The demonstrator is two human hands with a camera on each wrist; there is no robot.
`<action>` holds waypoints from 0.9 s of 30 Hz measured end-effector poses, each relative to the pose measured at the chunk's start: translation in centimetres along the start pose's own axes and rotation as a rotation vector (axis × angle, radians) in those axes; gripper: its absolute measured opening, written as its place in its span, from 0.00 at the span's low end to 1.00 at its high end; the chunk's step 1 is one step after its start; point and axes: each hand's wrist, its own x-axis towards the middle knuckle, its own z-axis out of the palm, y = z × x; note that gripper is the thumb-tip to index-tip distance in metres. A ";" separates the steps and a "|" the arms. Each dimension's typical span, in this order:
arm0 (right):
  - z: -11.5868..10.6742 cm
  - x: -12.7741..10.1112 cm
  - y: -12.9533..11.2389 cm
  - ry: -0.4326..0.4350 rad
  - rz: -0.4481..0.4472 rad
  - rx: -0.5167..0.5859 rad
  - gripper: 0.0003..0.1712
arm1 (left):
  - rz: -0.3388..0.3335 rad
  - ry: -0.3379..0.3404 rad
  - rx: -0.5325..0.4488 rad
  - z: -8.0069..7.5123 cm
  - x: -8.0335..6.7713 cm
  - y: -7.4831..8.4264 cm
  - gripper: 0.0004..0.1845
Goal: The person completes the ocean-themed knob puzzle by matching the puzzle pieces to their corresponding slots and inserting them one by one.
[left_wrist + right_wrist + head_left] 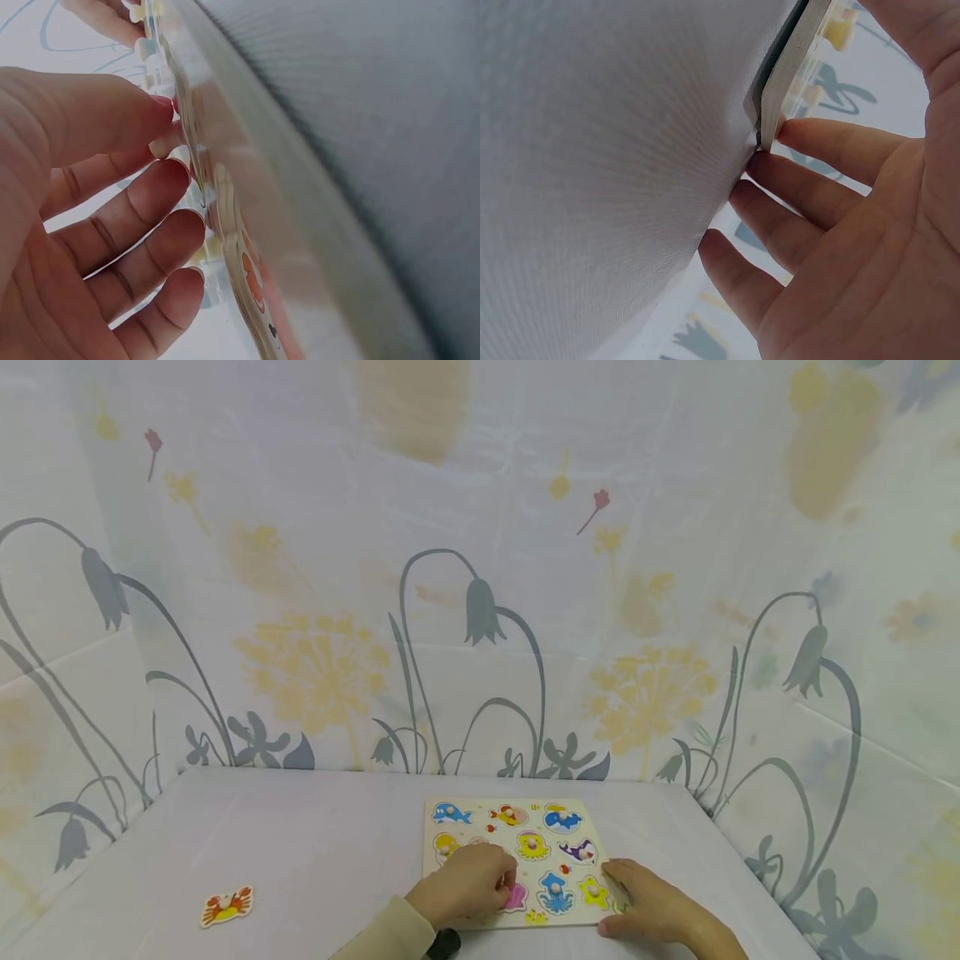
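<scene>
A wooden peg puzzle board (pixel 468 924) with sea-animal pieces lies on the table. My left hand (pixel 471 883) is over its front left part, thumb and index fingertip pinching the small knob (pixel 166 141) of a pink piece (pixel 516 897). That piece is partly hidden, and I cannot tell whether it sits fully in its recess. The other left fingers are loosely bent beside the board. At the board's right front corner rests my right hand (pixel 660 906). Its fingers (pixel 840 142) are fairly straight, the index fingertip touching the board's edge.
A red and orange crab piece (pixel 227 907) lies apart on the left of the white-covered table (pixel 322 843). Blue squid (pixel 556 893) and yellow starfish (pixel 593 892) pieces are on the board near the right hand. A flower-printed curtain (pixel 480 693) stands behind the table.
</scene>
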 end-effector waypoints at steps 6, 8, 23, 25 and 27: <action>0.0 0.0 0.0 0.006 0.004 -0.007 0.55 | 0.004 0.005 0.006 0.1 0.1 -0.1 0.07; 0.0 0.0 0.0 0.006 -0.002 -0.005 0.55 | 0.005 0.004 0.004 0.1 0.1 -0.2 0.06; -0.1 -0.2 0.1 0.007 -0.050 0.011 0.53 | -0.002 -0.008 -0.009 0.0 -0.2 0.0 0.05; -0.1 -0.3 0.1 0.010 -0.060 0.012 0.53 | -0.002 -0.004 -0.008 0.0 -0.4 0.0 0.04; -0.1 -0.3 0.0 0.011 -0.063 0.012 0.53 | 0.004 0.004 -0.009 -0.1 -0.7 -0.1 0.04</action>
